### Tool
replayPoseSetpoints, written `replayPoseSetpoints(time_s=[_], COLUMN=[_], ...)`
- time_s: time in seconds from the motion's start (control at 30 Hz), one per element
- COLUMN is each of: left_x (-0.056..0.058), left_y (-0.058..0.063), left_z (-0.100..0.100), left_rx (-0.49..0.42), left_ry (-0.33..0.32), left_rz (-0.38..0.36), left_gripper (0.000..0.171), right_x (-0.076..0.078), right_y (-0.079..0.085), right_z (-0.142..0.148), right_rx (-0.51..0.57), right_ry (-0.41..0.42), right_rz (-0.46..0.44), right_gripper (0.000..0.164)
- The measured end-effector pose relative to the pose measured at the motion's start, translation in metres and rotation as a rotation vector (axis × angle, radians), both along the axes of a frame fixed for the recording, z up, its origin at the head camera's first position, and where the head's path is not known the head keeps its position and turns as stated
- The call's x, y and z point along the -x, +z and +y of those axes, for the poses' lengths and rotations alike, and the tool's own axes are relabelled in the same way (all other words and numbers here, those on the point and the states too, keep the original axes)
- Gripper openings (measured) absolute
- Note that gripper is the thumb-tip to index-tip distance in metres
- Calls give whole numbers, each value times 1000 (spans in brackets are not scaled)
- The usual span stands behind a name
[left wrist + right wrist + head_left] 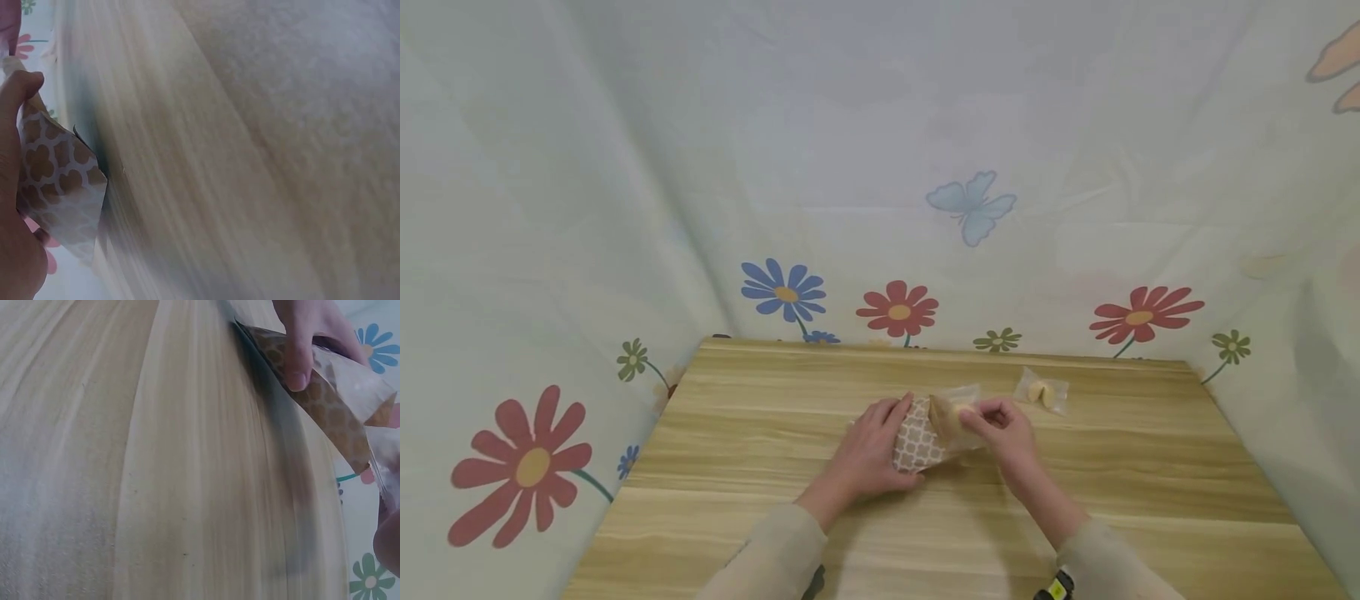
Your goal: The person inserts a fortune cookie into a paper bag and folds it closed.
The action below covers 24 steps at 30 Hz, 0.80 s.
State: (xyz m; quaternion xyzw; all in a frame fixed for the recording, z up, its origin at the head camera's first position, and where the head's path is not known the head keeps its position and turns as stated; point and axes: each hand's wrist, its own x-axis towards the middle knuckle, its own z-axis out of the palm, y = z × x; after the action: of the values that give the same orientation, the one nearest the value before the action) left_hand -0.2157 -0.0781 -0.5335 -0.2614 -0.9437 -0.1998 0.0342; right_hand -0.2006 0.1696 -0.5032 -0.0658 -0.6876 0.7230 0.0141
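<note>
The pale wood-grain table [737,417] lay beneath a brown paper bag with white lattice print [917,437]. The left hand [868,446] gripped the bag's left end; the right hand [1009,432], fingers bent, pinched a clear plastic packet [967,393] at its right-hand mouth. Beyond and right of the bag lay a clear-wrapped tan cookie [1037,392]. Passing the packet through the mouth seemed underway, direction unclear; next, that called for steadying the bag.
</note>
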Motion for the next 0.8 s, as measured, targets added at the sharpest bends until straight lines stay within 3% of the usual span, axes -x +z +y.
replayPoseSetpoints(time_s=[0.33, 0.8], left_x=[2, 3], left_y=[-8, -13], left_z=[2, 3], left_rx=[5, 6], left_ry=[-8, -4], left_rz=[102, 173], left_gripper=[124, 129], right_x=[-2, -1], right_y=[-10, -13], right_z=[-4, 5], right_rx=[-91, -165], right_ry=[6, 40], right_rz=[-10, -13], right_gripper=[28, 24])
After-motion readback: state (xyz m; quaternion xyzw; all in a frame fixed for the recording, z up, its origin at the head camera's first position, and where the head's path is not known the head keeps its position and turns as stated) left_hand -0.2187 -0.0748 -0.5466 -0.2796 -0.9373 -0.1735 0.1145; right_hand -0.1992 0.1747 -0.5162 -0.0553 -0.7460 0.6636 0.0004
